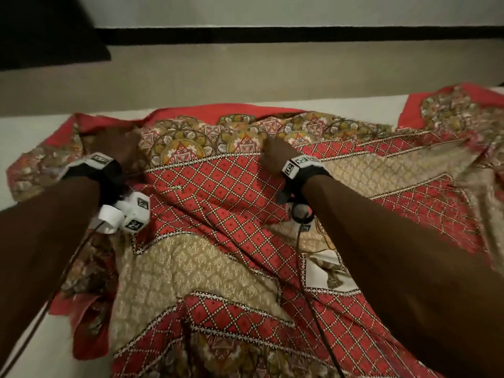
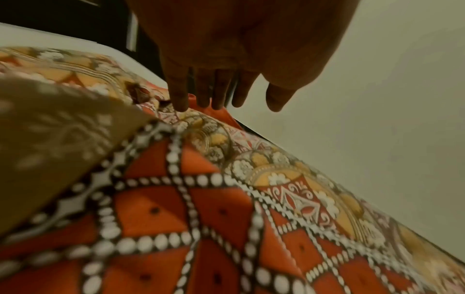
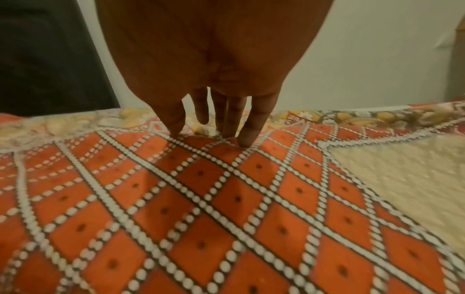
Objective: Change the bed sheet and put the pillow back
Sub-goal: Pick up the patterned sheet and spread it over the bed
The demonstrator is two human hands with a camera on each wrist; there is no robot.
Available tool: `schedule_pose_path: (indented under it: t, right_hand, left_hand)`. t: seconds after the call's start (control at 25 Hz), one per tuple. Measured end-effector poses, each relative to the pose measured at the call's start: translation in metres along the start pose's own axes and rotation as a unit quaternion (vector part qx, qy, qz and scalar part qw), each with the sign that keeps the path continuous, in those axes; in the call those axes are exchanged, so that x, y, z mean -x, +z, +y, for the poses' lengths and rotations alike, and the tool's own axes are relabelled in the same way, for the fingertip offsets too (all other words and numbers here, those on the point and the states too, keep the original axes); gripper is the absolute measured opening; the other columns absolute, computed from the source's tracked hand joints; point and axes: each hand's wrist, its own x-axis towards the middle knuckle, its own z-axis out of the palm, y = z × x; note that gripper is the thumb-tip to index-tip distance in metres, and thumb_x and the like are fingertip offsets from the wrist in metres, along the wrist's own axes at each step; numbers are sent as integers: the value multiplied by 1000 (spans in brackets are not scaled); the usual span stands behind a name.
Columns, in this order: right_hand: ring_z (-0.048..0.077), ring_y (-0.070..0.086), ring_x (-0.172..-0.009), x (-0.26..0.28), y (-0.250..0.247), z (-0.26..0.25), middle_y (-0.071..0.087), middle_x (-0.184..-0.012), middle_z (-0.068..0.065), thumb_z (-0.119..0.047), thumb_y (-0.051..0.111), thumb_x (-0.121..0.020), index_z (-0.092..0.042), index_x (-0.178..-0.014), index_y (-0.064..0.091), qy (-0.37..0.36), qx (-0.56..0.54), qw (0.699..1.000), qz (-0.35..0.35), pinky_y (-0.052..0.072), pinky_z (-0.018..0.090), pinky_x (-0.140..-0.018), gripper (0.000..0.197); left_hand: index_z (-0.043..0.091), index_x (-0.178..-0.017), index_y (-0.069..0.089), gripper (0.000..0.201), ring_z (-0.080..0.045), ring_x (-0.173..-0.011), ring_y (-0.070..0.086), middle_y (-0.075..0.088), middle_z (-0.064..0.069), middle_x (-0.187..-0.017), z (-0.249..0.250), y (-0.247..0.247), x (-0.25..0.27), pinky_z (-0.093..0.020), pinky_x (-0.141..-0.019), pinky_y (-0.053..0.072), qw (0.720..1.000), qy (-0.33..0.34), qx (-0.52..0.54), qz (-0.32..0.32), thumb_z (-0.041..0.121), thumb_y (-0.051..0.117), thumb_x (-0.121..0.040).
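A rumpled bed sheet (image 1: 218,192) with red diamond, beige and floral patterns lies across the white mattress (image 1: 30,126), its red border along the far side. My left hand (image 1: 120,148) reaches to the sheet's far left part. In the left wrist view the left hand (image 2: 216,99) has straight fingers (image 2: 180,101) whose tips touch the sheet (image 2: 176,218) near the red hem. My right hand (image 1: 272,152) is at the sheet's middle far part. The right hand (image 3: 214,131) has straight fingertips (image 3: 245,137) pressing on the red diamond cloth (image 3: 201,199). No pillow is in view.
Beyond the bed's far edge runs a beige floor strip (image 1: 245,77), then a black skirting band (image 1: 300,35) under a pale wall. A dark object (image 1: 41,31) stands at the far left. Bare mattress (image 1: 49,339) shows at the near left. Cables hang from both wrist cameras.
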Motion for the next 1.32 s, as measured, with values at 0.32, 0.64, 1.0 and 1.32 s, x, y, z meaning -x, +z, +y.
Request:
schedule_pose_path:
  t: [0.32,0.64,1.0,1.32]
  right_hand:
    - [47,49,-120,-36,-14,90,46,-134,28,-25,50,-96,4,-141,34,116,15,990,76,45,47,-97,57]
    - [41,61,-108,-83,-20,116,59,-123,25,-19,55,-94,-7,-149,25,179,-21,978,100,45,35,-75,64]
    - [39,59,-109,-142,-88,33,62,-118,22,-9,42,-94,-2,-125,48,69,-35,969,234,47,40,-85,32]
    - [32,59,-108,-185,-60,-24,57,-126,11,-22,46,-87,-17,-153,21,15,-6,995,100,48,43,-93,70]
  left_hand:
    - [17,-149,41,56,-40,-102,63,68,-22,-115,137,16,24,-37,-85,49,997,71,31,-20,23,57,-96]
    - [22,-143,42,63,-40,-91,67,66,-22,-119,112,54,-26,-39,-76,57,997,26,-43,-53,27,68,-86]
    - [-6,-153,16,64,-54,-128,44,42,-40,-140,116,31,-62,-55,-105,38,990,-81,49,104,15,47,-101]
    - [-3,-153,16,59,-54,-128,44,43,-37,-142,59,-5,-83,-54,-105,36,992,-51,55,102,28,33,-105]
